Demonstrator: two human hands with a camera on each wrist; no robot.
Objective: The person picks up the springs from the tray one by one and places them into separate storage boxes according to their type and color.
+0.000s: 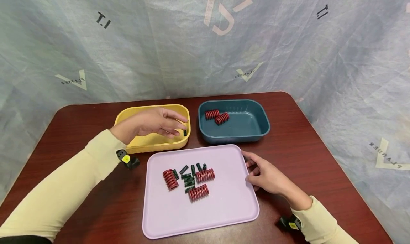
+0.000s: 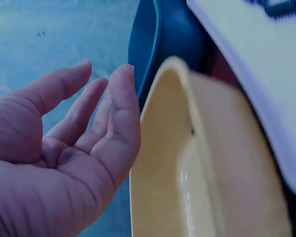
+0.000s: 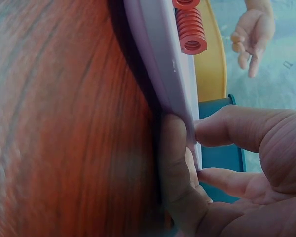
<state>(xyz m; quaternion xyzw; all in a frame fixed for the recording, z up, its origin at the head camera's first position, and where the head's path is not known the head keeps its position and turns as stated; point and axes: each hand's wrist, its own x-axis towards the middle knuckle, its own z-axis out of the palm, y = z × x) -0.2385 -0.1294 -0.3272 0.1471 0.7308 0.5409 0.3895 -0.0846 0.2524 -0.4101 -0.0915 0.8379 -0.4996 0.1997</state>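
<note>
Head view facing forward and down over table [image 1: 294, 130], close wrist views both catching yellow bin [image 2: 237, 148]

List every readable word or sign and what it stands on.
"PLANNER", mirrored, repeated: backdrop curtain.
"T.I", twice: curtain.
"V", large, repeated: curtain.
Peach shapes, top of curtain: no certain letters.
Yellow wrist labels: too small to read.
Curtain marks in both wrist views: too blurred.

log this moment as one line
left hand: relaxed over yellow bin | right hand: pinches right rim of lilac tray | tray: three red springs, dark green springs | teal bin: two red springs
</note>
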